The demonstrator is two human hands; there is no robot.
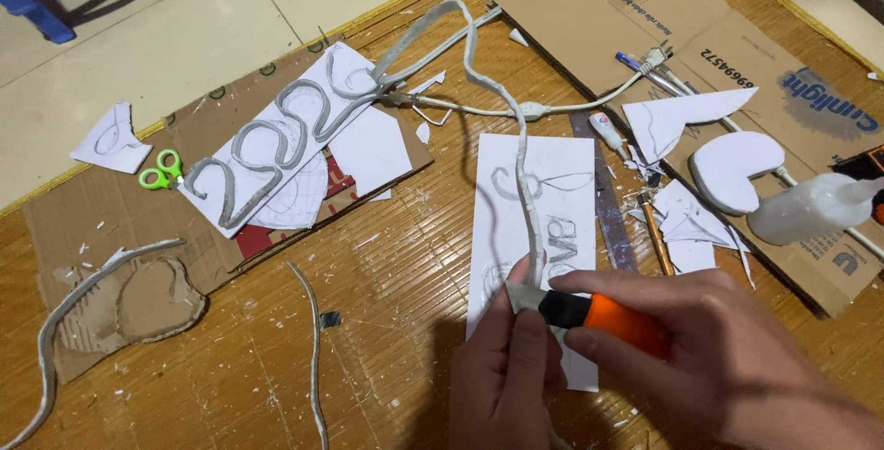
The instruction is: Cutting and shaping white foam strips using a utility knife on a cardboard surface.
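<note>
Two hands meet low over the white sheet (516,229). Our left hand (506,372), fingers up, pinches the grey strip (529,210) against the sheet. Our right hand (727,358) reaches in from the right, clamped on the orange knife (599,312), blade at the strip.

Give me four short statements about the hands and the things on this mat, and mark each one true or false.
1. The right hand holds an orange utility knife. True.
2. The left hand holds the green scissors. False: they lie apart on cardboard; the left hand pinches the grey strip.
3. The grey strip runs over a white paper sheet. True.
4. The clear squeeze bottle stands upright. False: it lies on its side.
</note>
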